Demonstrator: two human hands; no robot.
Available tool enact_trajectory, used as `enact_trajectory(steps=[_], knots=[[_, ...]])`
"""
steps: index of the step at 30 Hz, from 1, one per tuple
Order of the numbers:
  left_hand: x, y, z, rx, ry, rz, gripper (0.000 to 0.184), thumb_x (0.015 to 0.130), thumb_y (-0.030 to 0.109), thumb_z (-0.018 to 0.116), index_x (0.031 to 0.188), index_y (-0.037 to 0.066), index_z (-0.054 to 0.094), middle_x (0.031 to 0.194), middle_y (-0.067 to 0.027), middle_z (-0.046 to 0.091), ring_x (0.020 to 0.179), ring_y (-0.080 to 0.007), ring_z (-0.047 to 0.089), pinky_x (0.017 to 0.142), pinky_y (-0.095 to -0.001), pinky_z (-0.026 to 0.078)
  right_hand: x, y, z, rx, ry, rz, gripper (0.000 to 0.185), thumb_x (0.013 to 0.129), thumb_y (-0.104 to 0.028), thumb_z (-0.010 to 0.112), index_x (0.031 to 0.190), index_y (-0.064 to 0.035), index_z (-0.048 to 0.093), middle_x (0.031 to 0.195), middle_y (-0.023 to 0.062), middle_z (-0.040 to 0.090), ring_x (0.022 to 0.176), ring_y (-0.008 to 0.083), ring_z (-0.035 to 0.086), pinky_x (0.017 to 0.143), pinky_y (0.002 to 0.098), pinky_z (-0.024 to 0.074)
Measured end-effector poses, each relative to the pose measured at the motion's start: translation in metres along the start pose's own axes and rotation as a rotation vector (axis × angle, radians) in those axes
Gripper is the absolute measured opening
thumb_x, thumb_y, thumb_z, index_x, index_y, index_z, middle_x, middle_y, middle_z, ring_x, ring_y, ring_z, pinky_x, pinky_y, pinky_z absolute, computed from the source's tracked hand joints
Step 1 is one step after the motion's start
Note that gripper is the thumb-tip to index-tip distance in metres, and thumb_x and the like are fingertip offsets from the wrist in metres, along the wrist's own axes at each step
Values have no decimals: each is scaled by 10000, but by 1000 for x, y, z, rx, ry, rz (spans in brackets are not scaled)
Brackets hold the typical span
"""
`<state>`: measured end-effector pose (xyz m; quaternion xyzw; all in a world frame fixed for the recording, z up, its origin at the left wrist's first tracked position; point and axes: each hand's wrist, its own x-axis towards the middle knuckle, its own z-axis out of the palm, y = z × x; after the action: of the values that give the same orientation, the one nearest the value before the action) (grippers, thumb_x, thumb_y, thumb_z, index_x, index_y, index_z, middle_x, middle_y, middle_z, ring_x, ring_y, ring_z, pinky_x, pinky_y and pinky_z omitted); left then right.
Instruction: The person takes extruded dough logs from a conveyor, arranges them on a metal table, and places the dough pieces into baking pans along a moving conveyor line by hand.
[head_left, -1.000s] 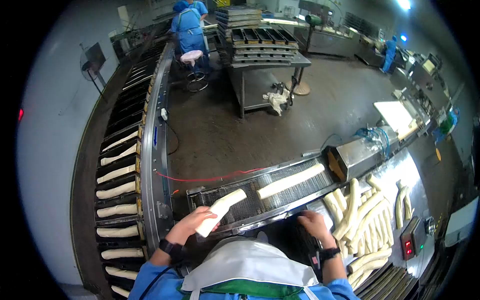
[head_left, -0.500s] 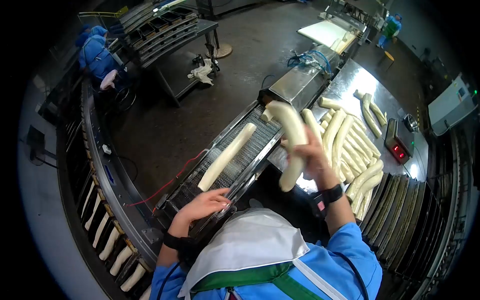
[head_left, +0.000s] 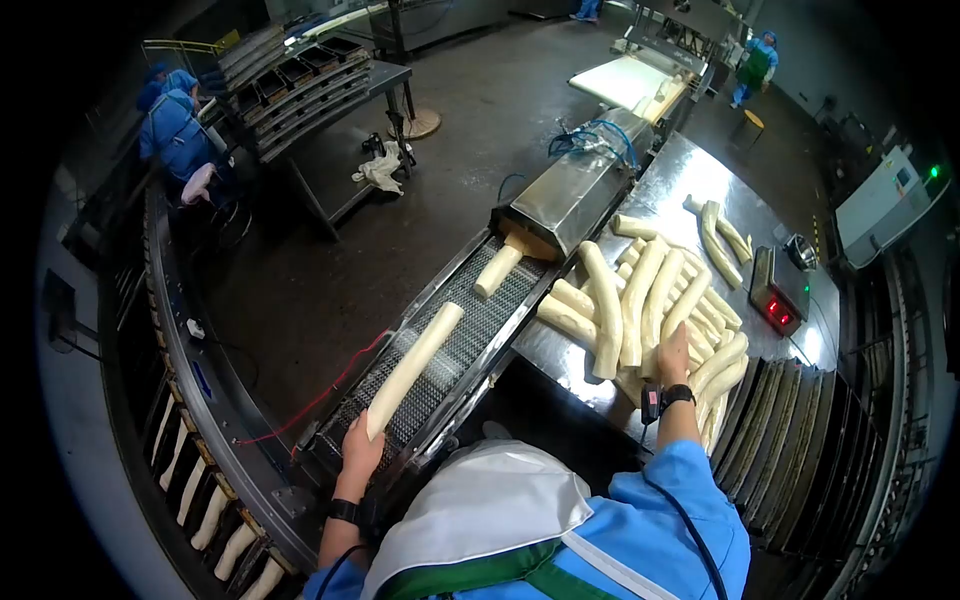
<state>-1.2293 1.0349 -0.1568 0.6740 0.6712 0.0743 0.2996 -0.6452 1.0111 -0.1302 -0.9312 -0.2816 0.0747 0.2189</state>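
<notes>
On the mesh conveyor belt [head_left: 420,320] lies a long pale dough roll [head_left: 415,365]. My left hand [head_left: 362,442] is closed around its near end. A second dough roll [head_left: 497,272] lies farther up the belt, partly under a metal housing [head_left: 580,185]. To the right, many dough rolls [head_left: 640,300] are heaped on a steel table [head_left: 690,165]. My right hand [head_left: 675,358] is at the near side of this heap, closed on the end of one roll; its fingertips are partly hidden.
A scale with red digits [head_left: 779,290] and a metal bowl [head_left: 800,252] stand right of the heap. Dark trays [head_left: 780,430] are stacked below. A curved conveyor [head_left: 215,400] runs on the left. Co-workers [head_left: 180,130] are at far left; another person [head_left: 755,68] stands far right.
My right hand has let go of the dough roll it held in the air and moved right to the heap. My left hand went from the belt's edge to the roll's near end.
</notes>
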Motion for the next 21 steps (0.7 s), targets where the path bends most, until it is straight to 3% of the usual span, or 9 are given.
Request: enact_trajectory(steps=[2, 3, 5, 7, 11, 13, 15, 19, 21], knots=[[1, 0, 4, -19, -6, 11, 596, 759, 111, 636, 1290, -45, 414, 1178, -264, 523, 1092, -388, 514, 939, -405, 417, -1, -8, -3, 36, -212, 95, 547, 858, -293, 470, 1335, -38, 385, 1272, 314, 441, 1163, 452, 453, 979, 485, 356], [3, 1, 7, -28, 18, 40, 588, 753, 105, 640, 1280, -46, 425, 1179, -258, 524, 1092, -387, 513, 934, -405, 419, -3, -10, 7, 33, -218, 95, 547, 858, -293, 470, 1335, -38, 385, 1272, 314, 441, 1163, 452, 453, 979, 485, 356], [2, 3, 10, -34, 38, 56, 581, 747, 99, 643, 1270, -47, 436, 1179, -253, 525, 1092, -385, 512, 929, -405, 421, -13, -19, 39, -359, -55, -180, 671, 835, -466, 527, 1371, -93, 371, 1395, 305, 295, 1289, 484, 270, 1056, 538, 229], [2, 2, 15, -15, 120, 95, 574, 727, 82, 653, 1256, -24, 456, 1153, -235, 539, 1068, -380, 522, 909, -410, 429, -37, -52, 41, -230, -177, -240, 822, 768, -585, 571, 1409, -137, 318, 1457, 269, 194, 1339, 491, 125, 1049, 628, 130], [-19, -6, 10, -24, 164, 75, 575, 693, 65, 679, 1231, 7, 484, 1123, -214, 548, 1041, -374, 530, 895, -414, 434, -57, -82, 28, -442, -158, -316, 864, 747, -572, 604, 1440, -214, 233, 1477, 244, 158, 1364, 452, 84, 992, 709, 110], [-28, -7, 5, -53, 208, 34, 578, 669, 57, 703, 1212, 43, 504, 1094, -193, 553, 1026, -367, 531, 890, -416, 435, -55, -80, 23, -355, -185, -297, 839, 741, -557, 615, 1433, -247, 255, 1483, 225, 162, 1358, 472, 71, 1002, 698, 99], [-44, -9, 1, -37, 210, -70, 559, 663, 75, 717, 1186, 56, 520, 1088, -177, 555, 1024, -361, 529, 883, -419, 436, -52, -69, 26, -357, -181, -309, 796, 729, -548, 601, 1415, -277, 303, 1487, 196, 177, 1308, 554, 93, 1038, 652, 46], [-56, -31, 1, 14, 249, -102, 493, 674, 132, 722, 1127, 61, 543, 1057, -170, 567, 1000, -354, 538, 860, -430, 443, -56, -62, 25, -346, -141, -318, 793, 695, -526, 628, 1395, -280, 350, 1496, 149, 180, 1309, 545, 101, 1050, 636, 59], [-61, -36, 1, -10, 244, -213, 442, 694, 152, 688, 1103, 46, 554, 1009, -194, 589, 952, -358, 565, 815, -409, 458, -63, -61, 20, -354, -219, -282, 796, 676, -499, 664, 1385, -299, 362, 1502, 125, 175, 1315, 537, 91, 1051, 636, 75]])
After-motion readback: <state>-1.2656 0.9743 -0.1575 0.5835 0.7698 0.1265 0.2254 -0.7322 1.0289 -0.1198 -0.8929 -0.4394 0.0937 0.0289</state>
